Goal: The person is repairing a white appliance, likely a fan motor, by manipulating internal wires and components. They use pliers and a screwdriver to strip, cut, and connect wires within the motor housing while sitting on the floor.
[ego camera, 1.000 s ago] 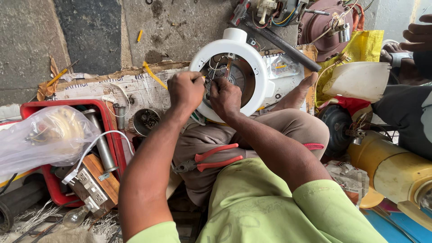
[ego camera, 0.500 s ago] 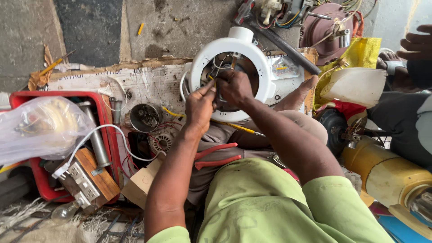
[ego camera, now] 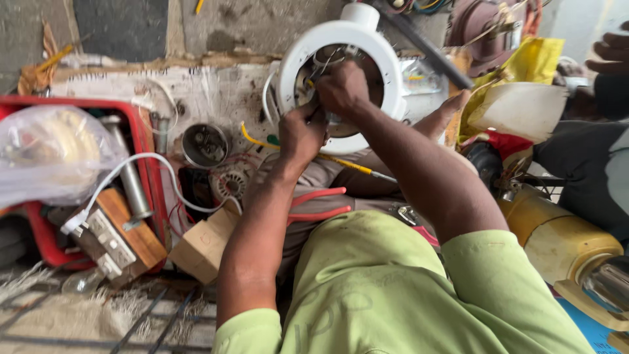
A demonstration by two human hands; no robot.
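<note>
Working inside: white round housing (ego camera: 386, 72), propped upright against the person's knees, open face toward the camera.
Left hand (ego camera: 300, 134): at the lower left rim of the housing opening; fingers curled narrow, pinched around something small and dark; cannot tell what it is.
Right hand (ego camera: 342, 88): just above and right of the left hand, reaching into the opening; fingers bent tight on the parts inside, grip hidden by the knuckles.
Hands together: nearly touching, thumbs side by side.
Below the fingers: yellow-handled screwdriver (ego camera: 347, 165) lying slantwise across the lap; red-handled pliers (ego camera: 321, 204) lower still, on the thigh.
Left of the fingers: small round metal cup (ego camera: 204, 145) and a toothed motor part (ego camera: 229, 182) on the floor; cardboard box (ego camera: 206, 242) nearer the elbow.
Far left: red tray (ego camera: 145, 151) holding a clear plastic bag (ego camera: 52, 154), a metal tube (ego camera: 128, 174) and a wooden block with a white socket strip (ego camera: 118, 236).
Right of the fingers: yellow bag (ego camera: 531, 62), yellow cylinder (ego camera: 557, 239), another person's hand (ego camera: 612, 52) at the far edge.
</note>
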